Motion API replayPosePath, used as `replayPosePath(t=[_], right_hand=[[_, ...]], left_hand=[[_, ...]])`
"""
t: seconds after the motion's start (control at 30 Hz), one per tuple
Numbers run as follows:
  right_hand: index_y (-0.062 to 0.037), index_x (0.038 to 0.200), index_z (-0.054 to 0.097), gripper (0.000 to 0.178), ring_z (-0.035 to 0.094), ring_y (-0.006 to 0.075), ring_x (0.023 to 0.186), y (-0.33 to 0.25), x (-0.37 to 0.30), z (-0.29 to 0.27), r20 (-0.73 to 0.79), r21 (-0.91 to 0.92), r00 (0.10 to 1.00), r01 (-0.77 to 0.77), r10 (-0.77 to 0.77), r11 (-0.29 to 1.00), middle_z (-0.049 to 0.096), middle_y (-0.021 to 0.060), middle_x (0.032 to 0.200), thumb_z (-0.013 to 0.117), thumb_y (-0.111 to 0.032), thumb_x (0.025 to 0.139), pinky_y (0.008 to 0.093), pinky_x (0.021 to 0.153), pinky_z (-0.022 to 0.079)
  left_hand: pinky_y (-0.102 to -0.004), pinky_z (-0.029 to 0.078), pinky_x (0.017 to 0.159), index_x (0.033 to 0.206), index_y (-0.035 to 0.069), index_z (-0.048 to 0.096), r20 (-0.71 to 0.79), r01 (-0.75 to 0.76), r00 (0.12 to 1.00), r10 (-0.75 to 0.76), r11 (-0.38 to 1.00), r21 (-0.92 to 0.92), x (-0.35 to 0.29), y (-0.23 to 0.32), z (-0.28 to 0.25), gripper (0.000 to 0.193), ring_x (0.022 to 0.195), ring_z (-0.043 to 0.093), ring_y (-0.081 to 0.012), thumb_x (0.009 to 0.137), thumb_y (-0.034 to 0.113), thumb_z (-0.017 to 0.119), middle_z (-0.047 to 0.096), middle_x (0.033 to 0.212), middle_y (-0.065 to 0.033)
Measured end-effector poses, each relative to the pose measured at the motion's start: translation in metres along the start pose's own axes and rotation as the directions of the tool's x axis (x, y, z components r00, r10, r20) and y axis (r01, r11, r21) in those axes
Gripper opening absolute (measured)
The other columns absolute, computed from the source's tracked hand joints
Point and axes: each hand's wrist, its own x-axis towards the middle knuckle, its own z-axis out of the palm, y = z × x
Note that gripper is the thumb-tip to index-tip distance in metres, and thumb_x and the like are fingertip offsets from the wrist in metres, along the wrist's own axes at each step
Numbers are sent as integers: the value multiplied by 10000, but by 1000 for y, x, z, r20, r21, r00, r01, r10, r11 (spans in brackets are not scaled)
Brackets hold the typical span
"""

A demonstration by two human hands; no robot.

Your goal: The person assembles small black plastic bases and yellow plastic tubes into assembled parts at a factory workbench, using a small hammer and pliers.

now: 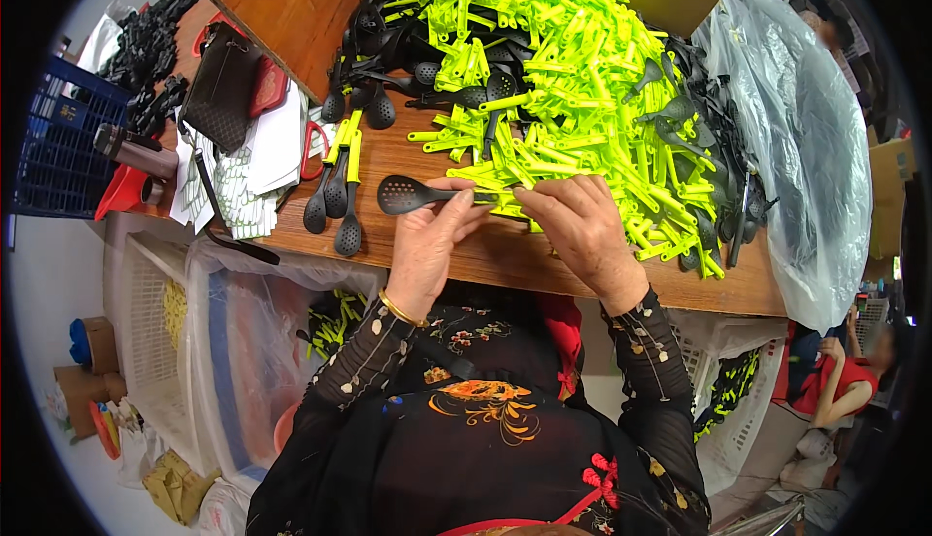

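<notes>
A black slotted spoon [401, 194] with a perforated bowl lies across my hands above the table's near edge. My left hand [427, 240] is closed on its neck, thumb on top, with the bowl poking out to the left. At the other end of the black shaft, my right hand [581, 225] pinches a bright green handle [507, 208], mostly covered by its fingers. Just beyond lies a big heap of loose green handles [582, 89]. Left of my hands rest several black spoons with green handles [349, 230] attached.
Black spoon heads [381, 109] lie along the heap's left side, more on its right. A clear plastic bag [796, 148] hangs over the right edge. Papers, a brown bag [223, 89] and a flask [136, 150] are at left. Crates [160, 342] stand below; a person in red [835, 381] sits right.
</notes>
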Motion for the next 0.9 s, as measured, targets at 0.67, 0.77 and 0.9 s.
replayPosePath(t=[0.67,0.77,0.9], right_hand=[[-152,926,773,95,649,252,1066,67,35,53,76,-169,973,-202,217,965,722,-1,1120,801,-194,845,425,908,477],[-157,935,771,133,643,257,1085,66,38,54,38,-164,986,-154,162,974,715,-1,1123,757,-86,823,427,946,473],[-175,996,779,237,623,252,1125,54,49,61,104,-157,989,-92,109,983,698,-1,1144,707,-61,802,412,980,455]], left_hand=[[-352,618,972,1242,25,632,62,160,984,-166,983,93,-4,-10,-18,180,1082,747,-233,1075,93,630,734,1169,-134],[-363,619,975,1233,23,630,64,152,985,-160,982,115,-1,-10,-16,169,1085,750,-248,1079,92,621,733,1164,-142],[-367,619,973,1235,22,628,82,151,984,-159,983,103,0,-10,-17,174,1087,753,-254,1077,95,626,730,1161,-144]])
